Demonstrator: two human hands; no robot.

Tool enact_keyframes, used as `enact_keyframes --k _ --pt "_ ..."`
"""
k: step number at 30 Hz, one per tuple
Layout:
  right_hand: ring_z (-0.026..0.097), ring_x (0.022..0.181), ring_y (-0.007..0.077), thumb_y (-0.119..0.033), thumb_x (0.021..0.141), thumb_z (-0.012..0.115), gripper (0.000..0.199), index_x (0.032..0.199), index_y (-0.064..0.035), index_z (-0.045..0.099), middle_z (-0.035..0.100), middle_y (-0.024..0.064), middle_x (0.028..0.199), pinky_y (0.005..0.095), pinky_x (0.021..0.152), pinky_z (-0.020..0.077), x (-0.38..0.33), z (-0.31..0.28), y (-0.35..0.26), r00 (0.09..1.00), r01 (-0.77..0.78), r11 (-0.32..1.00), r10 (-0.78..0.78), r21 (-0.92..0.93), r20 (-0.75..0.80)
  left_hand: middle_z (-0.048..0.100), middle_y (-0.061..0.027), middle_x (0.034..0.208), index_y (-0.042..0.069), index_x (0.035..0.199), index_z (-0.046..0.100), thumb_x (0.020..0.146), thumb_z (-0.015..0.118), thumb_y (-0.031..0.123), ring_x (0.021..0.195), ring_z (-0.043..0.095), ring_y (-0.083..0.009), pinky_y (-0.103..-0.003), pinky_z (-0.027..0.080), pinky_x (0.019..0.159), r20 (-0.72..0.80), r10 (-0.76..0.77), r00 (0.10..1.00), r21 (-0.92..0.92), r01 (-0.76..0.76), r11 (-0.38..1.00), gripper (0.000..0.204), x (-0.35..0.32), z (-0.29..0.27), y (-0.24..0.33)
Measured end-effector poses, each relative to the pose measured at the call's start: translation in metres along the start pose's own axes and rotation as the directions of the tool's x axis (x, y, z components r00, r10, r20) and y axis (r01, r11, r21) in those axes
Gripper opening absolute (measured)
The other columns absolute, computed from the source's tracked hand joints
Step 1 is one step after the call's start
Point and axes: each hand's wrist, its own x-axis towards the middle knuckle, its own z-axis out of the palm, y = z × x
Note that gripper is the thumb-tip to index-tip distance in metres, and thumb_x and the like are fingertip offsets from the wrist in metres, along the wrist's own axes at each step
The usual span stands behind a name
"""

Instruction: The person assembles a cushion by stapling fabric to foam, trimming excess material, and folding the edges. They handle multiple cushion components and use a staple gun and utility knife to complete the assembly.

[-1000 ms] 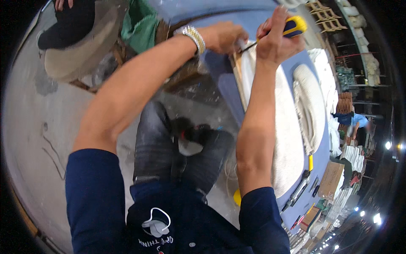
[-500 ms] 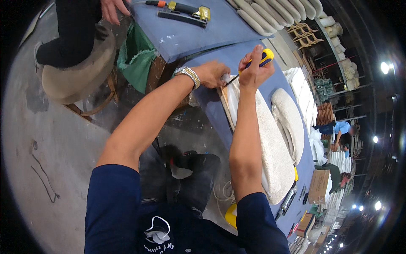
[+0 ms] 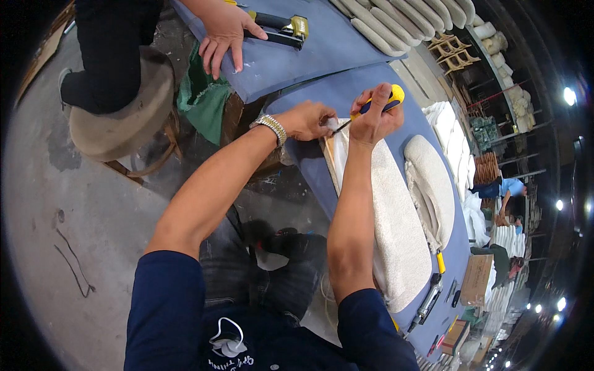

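A long cream upholstered panel (image 3: 396, 210) lies on a blue-covered workbench (image 3: 346, 93). My right hand (image 3: 374, 117) grips a screwdriver with a yellow and blue handle (image 3: 387, 100); its thin shaft points at the panel's near corner. My left hand (image 3: 309, 119), with a metal watch on the wrist, pinches the fabric at that same corner, right by the tool's tip.
A second cream cushion (image 3: 433, 185) lies beside the panel. Another person's hand (image 3: 224, 31) rests on the neighbouring blue bench near a black and gold staple gun (image 3: 281, 29). That person sits on a stool (image 3: 117, 117). Hand tools (image 3: 430, 297) lie at the bench's near end. Grey concrete floor on the left.
My view has tilted and pulled back, so the neighbouring bench and the other person's hand now show. Both my hands stay at the panel's corner, the screwdriver still in my right.
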Motion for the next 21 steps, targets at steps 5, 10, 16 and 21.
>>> enact_keyframes --k 5,10,16,21 --pt "0.049 0.044 0.0098 -0.034 0.103 0.064 0.038 0.082 -0.0029 0.056 0.054 0.0035 0.059 0.0256 0.039 0.0369 0.002 -0.005 0.002 1.0 0.005 0.999 -0.005 -0.036 -0.016 0.073 -0.0186 0.101 0.005 0.118 0.069 0.088 0.077 0.02 0.089 0.07 -0.0308 -0.039 0.052 0.081 -0.003 0.019 1.0 -0.017 -0.019 1.0 0.034 -0.001 0.004 0.001" --pt "0.048 0.044 0.0102 -0.032 0.105 0.061 0.037 0.083 -0.0031 0.055 0.053 0.0034 0.058 0.0257 0.039 0.0364 0.004 -0.003 0.002 0.999 -0.009 0.999 0.007 -0.039 -0.046 0.073 -0.0203 0.099 0.006 0.117 0.07 0.086 0.075 0.017 0.091 0.07 -0.0339 -0.042 0.053 0.08 -0.042 0.041 0.998 0.082 -0.037 0.996 0.033 0.0 0.002 0.003" --pt "0.052 0.05 0.0109 -0.017 0.103 0.061 0.017 0.1 -0.0036 0.05 0.056 0.006 0.072 0.0266 0.041 0.0409 0.005 -0.004 -0.001 0.997 0.045 0.999 -0.045 0.013 0.055 0.072 -0.019 0.095 0.008 0.115 0.071 0.081 0.074 0.016 0.088 0.07 -0.0356 -0.044 0.054 0.078 -0.072 0.102 0.992 0.147 -0.091 0.985 0.035 0.0 0.003 0.004" --pt "0.052 0.049 0.0113 -0.005 0.1 0.062 0.019 0.101 -0.0065 0.043 0.055 0.0071 0.076 0.0269 0.041 0.0445 0.0 -0.006 -0.021 0.996 -0.06 0.996 0.056 0.06 0.076 0.073 -0.0178 0.092 0.008 0.114 0.071 0.081 0.073 0.019 0.086 0.07 -0.0359 -0.043 0.054 0.077 -0.1 0.097 0.99 0.147 -0.082 0.986 0.034 -0.004 0.003 0.002"
